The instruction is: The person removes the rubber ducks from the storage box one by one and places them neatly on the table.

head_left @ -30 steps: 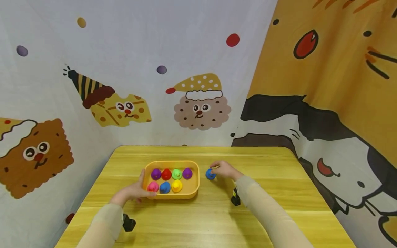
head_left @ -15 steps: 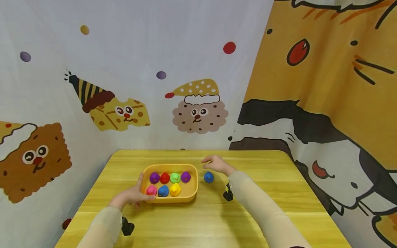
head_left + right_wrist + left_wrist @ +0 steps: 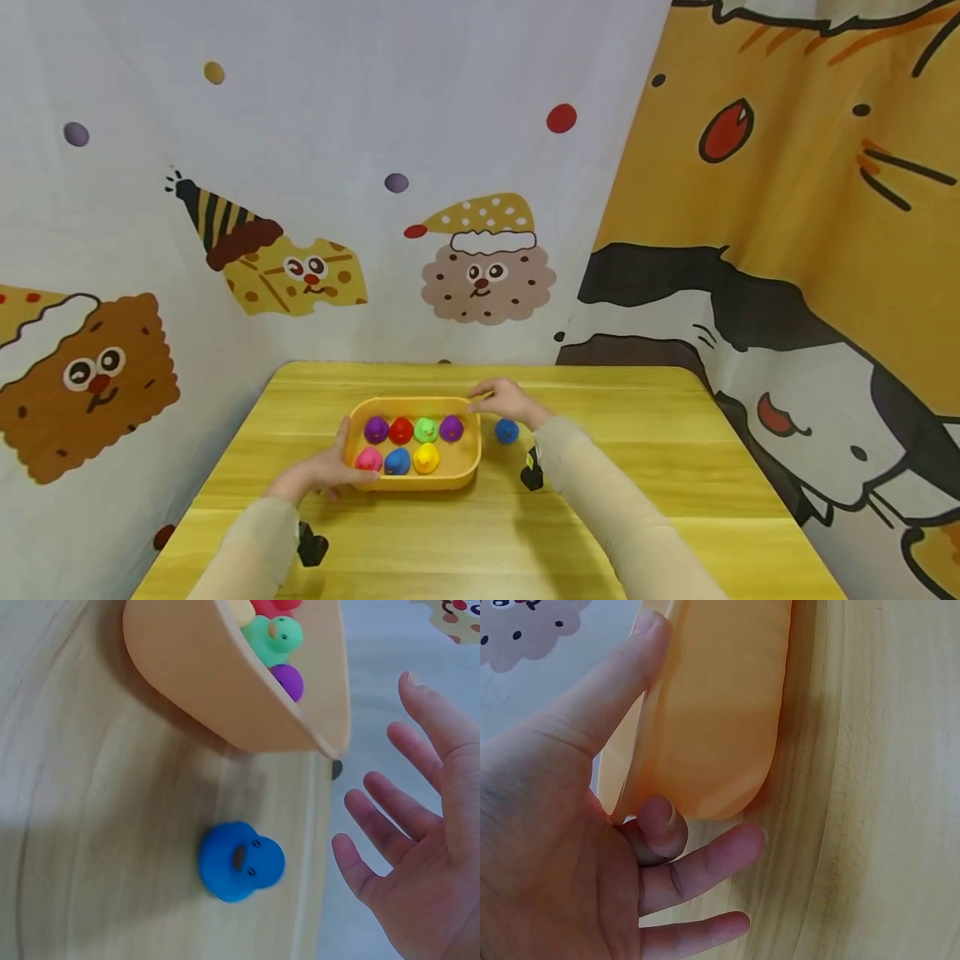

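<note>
A yellow-orange plastic basin (image 3: 431, 484) holds small toy ducks in two rows: purple (image 3: 377, 430), red (image 3: 401, 431), green (image 3: 426, 430) and purple at the back, pink (image 3: 368, 459), blue and yellow (image 3: 426, 458) in front. My left hand (image 3: 330, 468) rests against the basin's left end, its thumb (image 3: 622, 682) straight along the front rim and the lower fingers loosely spread. Outside the right end, a blue duck (image 3: 238, 861) stands on the table. My right hand (image 3: 512, 402) hovers above and behind that duck, fingertips near the basin's back right corner, holding nothing.
The wooden table (image 3: 645, 450) extends around the basin on all sides. Behind it and to the sides hangs cloth (image 3: 322, 100) printed with cartoon food and animals. Each wrist carries a black camera, seen at the left camera (image 3: 311, 544) and right camera (image 3: 532, 469).
My right hand has let go of the blue duck, lifted and moved left toward the basin's back right corner. The duck stays on the table. My left hand keeps its place.
</note>
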Demonstrator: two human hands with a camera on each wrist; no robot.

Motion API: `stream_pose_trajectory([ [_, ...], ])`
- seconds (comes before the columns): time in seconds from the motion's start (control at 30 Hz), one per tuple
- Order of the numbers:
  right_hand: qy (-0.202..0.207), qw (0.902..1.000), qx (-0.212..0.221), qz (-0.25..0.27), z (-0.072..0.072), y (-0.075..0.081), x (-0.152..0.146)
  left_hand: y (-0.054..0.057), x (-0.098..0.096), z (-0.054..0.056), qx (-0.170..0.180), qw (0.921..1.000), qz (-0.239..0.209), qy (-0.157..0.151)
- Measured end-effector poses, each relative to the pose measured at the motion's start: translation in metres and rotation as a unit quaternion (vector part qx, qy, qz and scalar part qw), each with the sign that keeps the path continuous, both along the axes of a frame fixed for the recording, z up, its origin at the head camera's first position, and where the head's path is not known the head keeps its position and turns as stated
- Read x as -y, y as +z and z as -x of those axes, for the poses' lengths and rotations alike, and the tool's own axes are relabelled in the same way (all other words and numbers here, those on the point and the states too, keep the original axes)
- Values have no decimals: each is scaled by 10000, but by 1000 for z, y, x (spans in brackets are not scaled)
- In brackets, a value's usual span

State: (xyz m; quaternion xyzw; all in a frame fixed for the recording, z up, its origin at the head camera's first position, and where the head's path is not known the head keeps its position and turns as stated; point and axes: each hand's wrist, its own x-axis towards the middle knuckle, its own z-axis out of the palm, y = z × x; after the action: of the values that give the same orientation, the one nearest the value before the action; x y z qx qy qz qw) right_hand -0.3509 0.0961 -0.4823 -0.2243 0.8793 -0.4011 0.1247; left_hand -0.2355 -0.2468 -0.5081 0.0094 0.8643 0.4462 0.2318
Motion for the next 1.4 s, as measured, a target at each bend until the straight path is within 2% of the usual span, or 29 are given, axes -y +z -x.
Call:
stream_pose_trajectory([
  [0.37,64,9997,124,-176,1,-7,19,5,-1,1,20,9998,167,66],
  [0.57,115,9988,241,-400,4,-9,30,3,1,2,-15,9997,255,69],
  [0.77,131,9978,219,-620,4,-8,40,3,2,1,-63,9998,204,30],
  [1.0,213,9968,261,-718,7,-17,46,1,0,0,-56,9998,165,99],
  [1.4,154,9959,334,-822,3,-21,52,-2,0,0,-43,9998,-79,189],
])
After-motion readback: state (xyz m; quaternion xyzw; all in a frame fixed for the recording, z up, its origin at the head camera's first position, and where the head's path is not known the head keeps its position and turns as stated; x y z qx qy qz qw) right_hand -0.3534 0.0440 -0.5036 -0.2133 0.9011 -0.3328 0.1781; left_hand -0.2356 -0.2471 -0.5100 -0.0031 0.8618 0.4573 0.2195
